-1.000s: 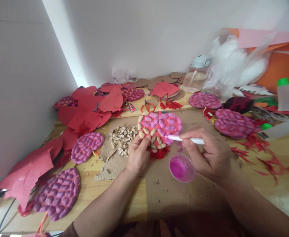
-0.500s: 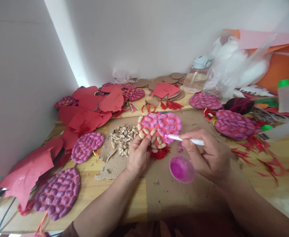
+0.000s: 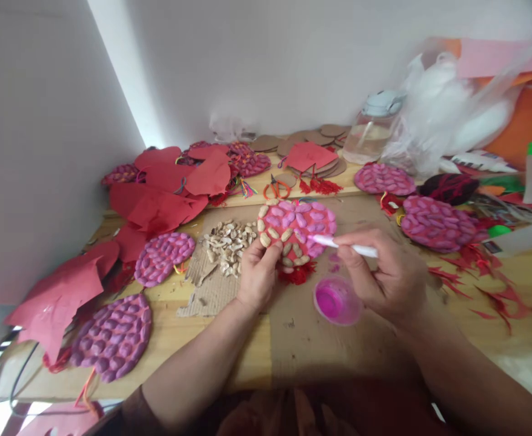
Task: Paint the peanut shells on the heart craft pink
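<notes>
Between my hands is a round red plaque (image 3: pixel 314 229) covered in peanut shells, many painted pink and several at its left and lower side still bare tan. My left hand (image 3: pixel 259 275) pinches its lower left edge, thumb on top. A white-handled paintbrush (image 3: pixel 357 249) is gripped in my right hand (image 3: pixel 382 272); its pink tip touches shells on the plaque's right part. Just below stands a clear plastic cup (image 3: pixel 339 301) with magenta paint. A red tassel (image 3: pixel 299 274) hangs under the plaque. To the left, loose peanut shells (image 3: pixel 229 245) lie heaped on torn cardboard (image 3: pixel 205 297).
Finished-looking pink plaques (image 3: pixel 111 336) and red paper pieces (image 3: pixel 157 203) cover the left side. Orange-handled scissors (image 3: pixel 275 189) and cardboard discs (image 3: pixel 293 144) lie at the back. A lidded jar (image 3: pixel 370 133), plastic bag (image 3: pixel 452 103) and red paper scraps (image 3: pixel 506 300) are on the right.
The brush tip has shifted slightly right across the plaque's shells. The camera view has moved a little. Both hands keep the same grips.
</notes>
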Action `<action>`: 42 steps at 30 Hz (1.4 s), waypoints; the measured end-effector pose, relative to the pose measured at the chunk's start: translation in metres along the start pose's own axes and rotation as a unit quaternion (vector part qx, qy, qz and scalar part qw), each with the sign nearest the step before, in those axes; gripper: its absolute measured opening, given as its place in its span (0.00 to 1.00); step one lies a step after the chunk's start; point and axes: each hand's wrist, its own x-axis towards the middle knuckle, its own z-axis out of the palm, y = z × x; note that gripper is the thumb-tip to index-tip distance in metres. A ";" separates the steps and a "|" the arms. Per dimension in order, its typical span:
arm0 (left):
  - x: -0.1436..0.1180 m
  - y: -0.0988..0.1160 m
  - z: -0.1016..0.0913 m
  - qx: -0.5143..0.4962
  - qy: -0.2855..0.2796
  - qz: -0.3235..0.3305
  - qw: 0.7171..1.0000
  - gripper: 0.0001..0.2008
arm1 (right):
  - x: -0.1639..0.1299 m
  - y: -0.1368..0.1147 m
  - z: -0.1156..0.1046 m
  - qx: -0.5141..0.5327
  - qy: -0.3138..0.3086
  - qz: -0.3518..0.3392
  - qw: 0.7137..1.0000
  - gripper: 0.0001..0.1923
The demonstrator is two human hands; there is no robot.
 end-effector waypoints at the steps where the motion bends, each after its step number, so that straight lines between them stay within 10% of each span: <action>1: 0.000 0.000 0.001 0.006 0.003 0.003 1.000 0.18 | -0.001 0.002 -0.001 -0.004 0.006 0.010 1.000 0.04; 19: 0.009 -0.008 -0.001 0.070 -0.011 0.044 0.996 0.10 | -0.001 0.011 0.011 0.037 0.073 0.050 0.995 0.09; 24: 0.009 -0.006 -0.002 0.052 -0.007 0.049 0.997 0.11 | 0.011 -0.006 -0.014 0.128 0.132 0.067 0.981 0.06; 31: 0.008 -0.005 -0.001 0.061 -0.010 0.044 0.997 0.13 | 0.006 -0.040 -0.068 0.019 -0.218 0.045 0.975 0.03; 42: 0.005 -0.004 0.001 0.063 -0.023 0.045 0.997 0.13 | -0.019 -0.014 -0.036 -0.100 -0.311 -0.089 0.941 0.04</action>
